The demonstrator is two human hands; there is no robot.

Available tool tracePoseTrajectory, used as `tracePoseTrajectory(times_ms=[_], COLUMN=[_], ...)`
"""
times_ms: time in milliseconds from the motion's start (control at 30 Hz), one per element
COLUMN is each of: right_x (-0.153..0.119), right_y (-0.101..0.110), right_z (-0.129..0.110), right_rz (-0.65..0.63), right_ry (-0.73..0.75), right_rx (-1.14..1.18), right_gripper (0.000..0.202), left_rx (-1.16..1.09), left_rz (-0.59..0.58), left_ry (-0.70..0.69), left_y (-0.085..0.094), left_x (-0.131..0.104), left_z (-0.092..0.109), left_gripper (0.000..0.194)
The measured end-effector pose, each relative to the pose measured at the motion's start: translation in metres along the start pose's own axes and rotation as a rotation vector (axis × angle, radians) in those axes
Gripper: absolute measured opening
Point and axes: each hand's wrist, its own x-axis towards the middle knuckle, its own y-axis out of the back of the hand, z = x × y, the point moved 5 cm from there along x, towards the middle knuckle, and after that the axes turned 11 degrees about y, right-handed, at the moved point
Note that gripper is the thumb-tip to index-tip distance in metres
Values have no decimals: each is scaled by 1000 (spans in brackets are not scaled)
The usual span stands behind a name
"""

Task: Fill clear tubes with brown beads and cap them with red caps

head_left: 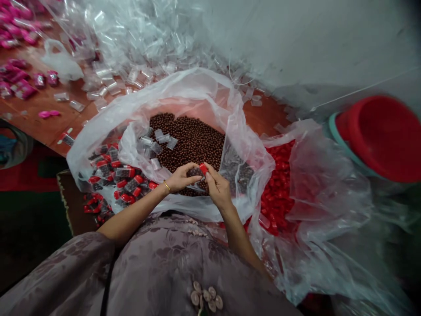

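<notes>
The red cap (203,169) sits (pinched) in the right hand (217,188).

Wearer's clothing: muted mauve-grey garment (184,263) with a tonal pattern of large leaves or flowers and a slight sheen; pale beige knotted ornament (206,298) of rounded loops at the lower front; similar small pale trim (197,232) higher up. Left wrist: thin gold-coloured bangle (167,186). Forearms: uncovered.
</notes>
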Motion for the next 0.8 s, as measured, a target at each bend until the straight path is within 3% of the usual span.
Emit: tracePoseTrajectory(times_ms=[267, 467, 667, 800], right_x=[-12, -20, -29, -25], right_y=[6, 20, 3, -3], right_z=[-7, -9, -15, -16], right_rz=[-155, -121, -97, -167], right_ry=[92, 71, 76, 131], right_rx=[-147, -96, -123, -141], right_gripper=[45, 43, 46, 44], left_rx=[115, 267, 323, 455], left_rz=[33, 27, 147, 207], left_ry=[38, 22, 102, 73], left_y=[-5, -16, -15, -6], left_x=[-12, -14, -17, -21], left_z=[18, 27, 16, 9], left_gripper=[30, 27, 19, 20])
